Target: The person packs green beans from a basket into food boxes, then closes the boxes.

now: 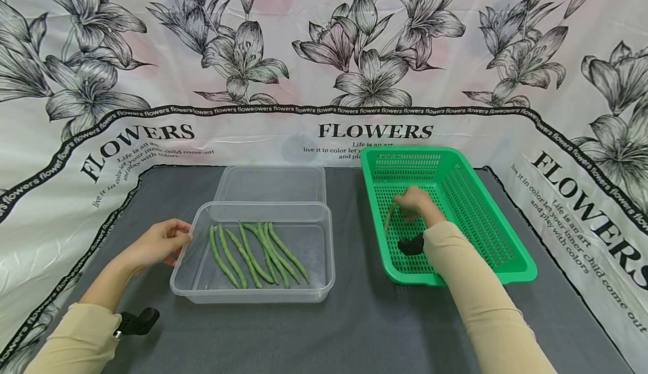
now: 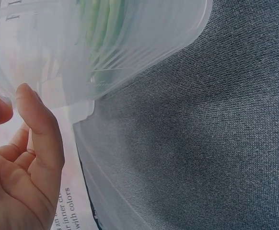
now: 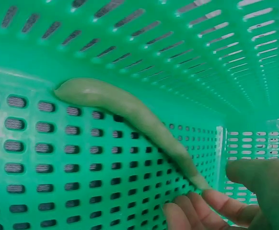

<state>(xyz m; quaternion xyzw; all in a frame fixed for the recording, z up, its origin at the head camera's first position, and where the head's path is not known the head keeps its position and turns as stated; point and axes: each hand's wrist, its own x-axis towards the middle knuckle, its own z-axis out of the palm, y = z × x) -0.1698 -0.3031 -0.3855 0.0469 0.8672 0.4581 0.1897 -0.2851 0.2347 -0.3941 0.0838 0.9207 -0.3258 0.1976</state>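
In the head view my left hand (image 1: pixel 161 243) is at the left side of a clear plastic container (image 1: pixel 253 294), its fingertips right at the wall and rim. The left wrist view shows its thumb and forefinger apart beside that wall. Several green beans (image 1: pixel 246 253) lie side by side inside the container. My right hand (image 1: pixel 416 202) reaches down into a green plastic basket (image 1: pixel 486 211). There, a pale green bean (image 3: pixel 130 108) lies along the basket's bottom edge. The forefinger's tip touches the bean's thin end, while the thumb (image 3: pixel 247 172) stands apart from it.
Behind the container lies a clear lid (image 1: pixel 273 184). A dark grey cloth (image 1: pixel 329 334) covers the table, and a white flower-printed sheet (image 1: pixel 283 42) hangs at the back and sides. Perforated walls rise around the right hand.
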